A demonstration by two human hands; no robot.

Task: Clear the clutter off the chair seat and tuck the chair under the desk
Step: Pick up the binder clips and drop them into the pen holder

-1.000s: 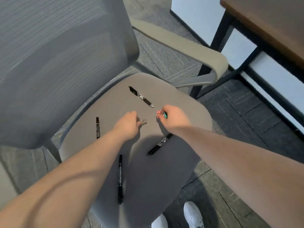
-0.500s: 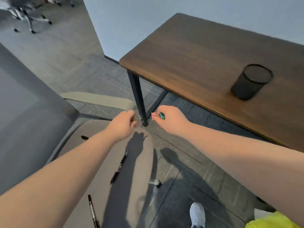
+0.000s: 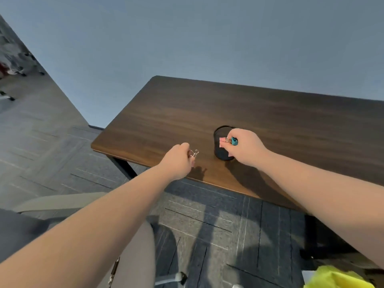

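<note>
- Right hand [image 3: 246,149] is pinching a teal and pink binder clip [image 3: 229,140] w/ fingertips, holding it right over the mouth of the black mesh cup [image 3: 220,151] on the desk [image 3: 187,113].
- Left hand [image 3: 178,161] is gripping a clear/metal binder clip [image 3: 194,153] between thumb & fingers, hovering over the desk's near edge, just left of the cup. Neither clip is touching the desktop as far as I can tell.
- Cup is standing upright near the desk's front edge; can't see what's inside, rim is partly hidden by the right hand.
- Chair seat [image 3: 137,256] is showing at the bottom, well apart from the desk, w/ its armrest [image 3: 62,201] at left. At least one pen [image 3: 113,272] is lying on the seat beside the left forearm; rest of the seat is hidden by the arm or out of frame.
- Progress, my read: clearing is partway at best. Two clips are off the seat but not yet put down.
- Left to do, prob: drop both clips in the cup, go back for the pen(s) & anything else on the seat, then push the chair under the desk. Chair isn't tucked in at all yet.
- Yellow item [image 3: 336,276] at bottom right is too cropped to identify.
</note>
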